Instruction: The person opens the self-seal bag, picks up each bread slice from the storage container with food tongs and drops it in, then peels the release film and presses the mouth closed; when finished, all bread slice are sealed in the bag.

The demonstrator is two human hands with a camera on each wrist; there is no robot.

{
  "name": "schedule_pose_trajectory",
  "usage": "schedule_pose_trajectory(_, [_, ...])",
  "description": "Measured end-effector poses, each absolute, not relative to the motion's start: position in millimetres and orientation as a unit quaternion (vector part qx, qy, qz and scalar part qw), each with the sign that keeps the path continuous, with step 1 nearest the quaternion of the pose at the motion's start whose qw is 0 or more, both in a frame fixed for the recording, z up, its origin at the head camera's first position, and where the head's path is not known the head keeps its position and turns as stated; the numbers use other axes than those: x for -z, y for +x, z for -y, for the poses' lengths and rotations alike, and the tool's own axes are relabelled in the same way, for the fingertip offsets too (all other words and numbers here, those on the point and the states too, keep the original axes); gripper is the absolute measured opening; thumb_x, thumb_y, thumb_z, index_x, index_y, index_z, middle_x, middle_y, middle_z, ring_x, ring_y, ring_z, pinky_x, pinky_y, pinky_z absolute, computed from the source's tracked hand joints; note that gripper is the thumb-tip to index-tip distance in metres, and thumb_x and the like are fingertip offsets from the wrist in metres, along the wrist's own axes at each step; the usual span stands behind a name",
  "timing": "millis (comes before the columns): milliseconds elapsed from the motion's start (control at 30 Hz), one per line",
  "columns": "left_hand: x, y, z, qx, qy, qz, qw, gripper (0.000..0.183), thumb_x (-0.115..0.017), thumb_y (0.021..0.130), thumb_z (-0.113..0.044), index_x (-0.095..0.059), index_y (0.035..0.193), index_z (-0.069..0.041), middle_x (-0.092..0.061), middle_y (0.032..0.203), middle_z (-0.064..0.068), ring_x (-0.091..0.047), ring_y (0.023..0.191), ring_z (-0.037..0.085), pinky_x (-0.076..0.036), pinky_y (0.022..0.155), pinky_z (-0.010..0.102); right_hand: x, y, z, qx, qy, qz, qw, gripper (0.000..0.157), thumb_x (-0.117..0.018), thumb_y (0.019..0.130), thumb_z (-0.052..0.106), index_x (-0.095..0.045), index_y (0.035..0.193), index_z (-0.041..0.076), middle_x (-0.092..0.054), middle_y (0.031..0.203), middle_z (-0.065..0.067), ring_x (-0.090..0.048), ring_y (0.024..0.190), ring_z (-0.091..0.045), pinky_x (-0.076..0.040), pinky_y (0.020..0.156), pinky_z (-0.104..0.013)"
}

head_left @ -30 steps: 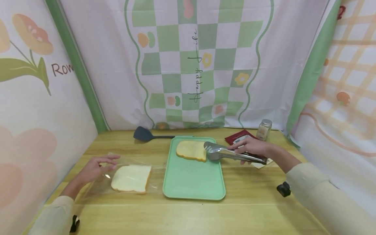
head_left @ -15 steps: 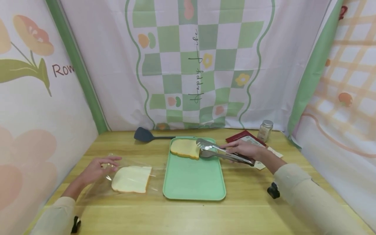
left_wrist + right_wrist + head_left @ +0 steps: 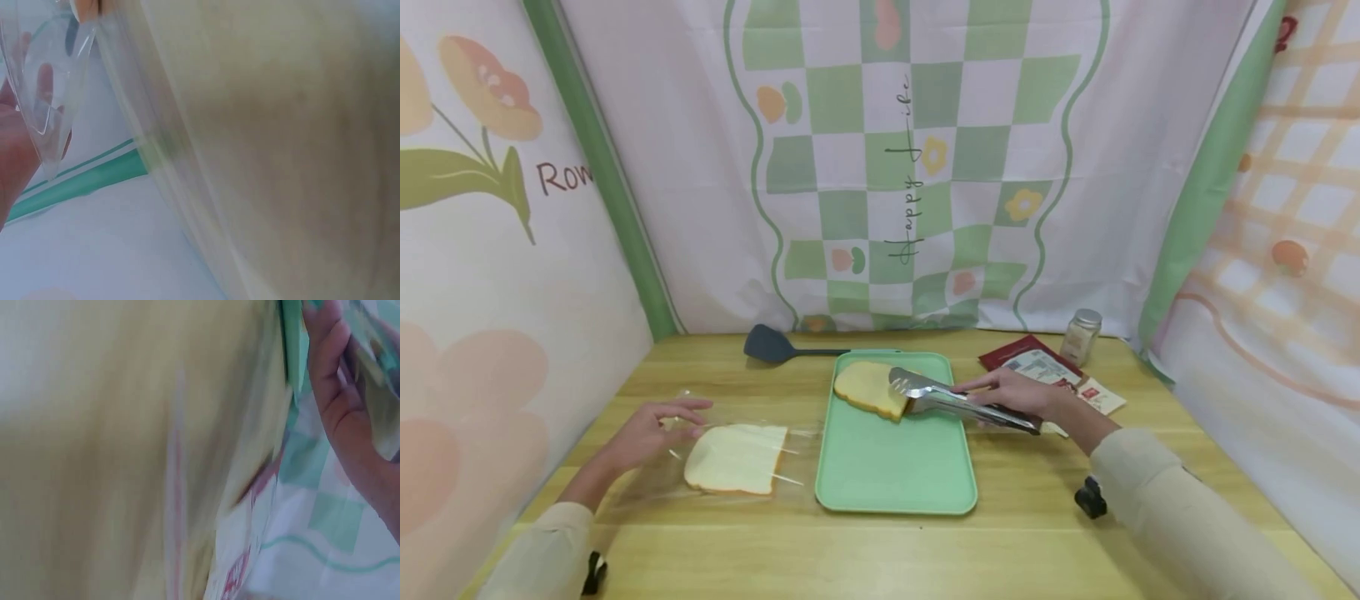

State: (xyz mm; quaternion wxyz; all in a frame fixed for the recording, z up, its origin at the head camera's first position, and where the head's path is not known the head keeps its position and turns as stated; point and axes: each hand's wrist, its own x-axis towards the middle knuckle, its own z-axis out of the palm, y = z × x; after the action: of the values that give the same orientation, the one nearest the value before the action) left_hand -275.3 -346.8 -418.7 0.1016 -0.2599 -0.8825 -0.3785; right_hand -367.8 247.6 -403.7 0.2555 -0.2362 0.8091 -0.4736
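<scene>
My left hand point(image 3: 647, 432) is at the left end of a clear plastic bag point(image 3: 796, 458) and holds its raised edge. In the left wrist view, the fingers point(image 3: 45, 81) show through the film. A slice of bread point(image 3: 737, 458) lies inside this bag. With my right hand point(image 3: 1011, 396) I grip metal tongs point(image 3: 951, 400). Their serrated tip overlaps the right edge of another bread slice point(image 3: 865, 385), which lies slanted on the back left of a green tray point(image 3: 895, 475). In the right wrist view, my right hand point(image 3: 353, 419) is curled round the tongs.
A dark spatula point(image 3: 767, 344) lies behind the tray, its handle reaching the tray's back edge. A red and white packet point(image 3: 1033, 362) and a lidded glass jar point(image 3: 1081, 337) stand at the back right. Printed curtains enclose the wooden table point(image 3: 820, 558).
My right hand and the tongs have moved left. The slice on the tray slid left, then turned so its right end swung towards the front. My left hand has hardly moved.
</scene>
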Motion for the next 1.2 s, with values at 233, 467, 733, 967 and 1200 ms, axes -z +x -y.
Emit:
schedule_pose_trajectory(233, [419,-275,347,0.369,-0.248,0.89,0.1,0.008,-0.072,0.089,-0.006,-0.075,0.096,-0.007,-0.067,0.125,0.015,-0.053,0.119,0.001,-0.041,0.1,0.032,409,-363,-235,0.46,-0.225,-0.826,0.234,0.036,-0.066,0.096,0.011,-0.063,0.129,-0.002,-0.073,0.096,-0.021,-0.07,0.07,-0.024,-0.054,0.057,-0.026])
schedule_pose_trajectory(467, [416,-274,342,0.366,-0.239,0.894,0.096,0.006,-0.071,0.089,-0.006,-0.074,0.095,-0.007,-0.066,0.126,0.016,-0.056,0.123,0.027,-0.039,0.106,0.051,408,-355,-236,0.457,-0.229,-0.828,0.231,0.042,-0.07,0.093,0.013,-0.061,0.132,-0.001,-0.072,0.08,-0.021,-0.066,0.059,-0.021,-0.052,0.05,-0.025])
schedule_pose_trajectory(733, [417,-274,341,0.386,-0.239,0.887,0.079,0.004,-0.071,0.089,-0.004,-0.071,0.093,-0.005,-0.065,0.126,0.02,-0.053,0.122,0.044,-0.032,0.099,0.073,406,-345,-233,0.479,-0.233,-0.818,0.218,0.038,-0.07,0.092,0.008,-0.062,0.127,-0.005,-0.073,0.098,-0.022,-0.07,0.068,-0.029,-0.053,0.052,-0.025])
schedule_pose_trajectory(967, [418,-274,345,0.4,-0.234,0.881,0.091,0.005,-0.071,0.088,-0.002,-0.07,0.092,-0.004,-0.066,0.125,0.019,-0.052,0.124,0.038,-0.029,0.099,0.075,398,-332,-230,0.467,-0.253,-0.822,0.204,0.034,-0.067,0.093,0.005,-0.063,0.125,-0.008,-0.072,0.097,-0.026,-0.07,0.071,-0.035,-0.053,0.054,-0.024])
schedule_pose_trajectory(1200, [418,-274,351,0.424,-0.205,0.877,0.099,0.007,-0.069,0.091,-0.006,-0.069,0.095,-0.001,-0.064,0.128,0.018,-0.053,0.118,-0.001,-0.049,0.077,0.037,389,-315,-231,0.447,-0.298,-0.824,0.18,0.031,-0.067,0.093,0.006,-0.066,0.121,-0.007,-0.072,0.09,-0.025,-0.069,0.068,-0.025,-0.052,0.063,-0.022])
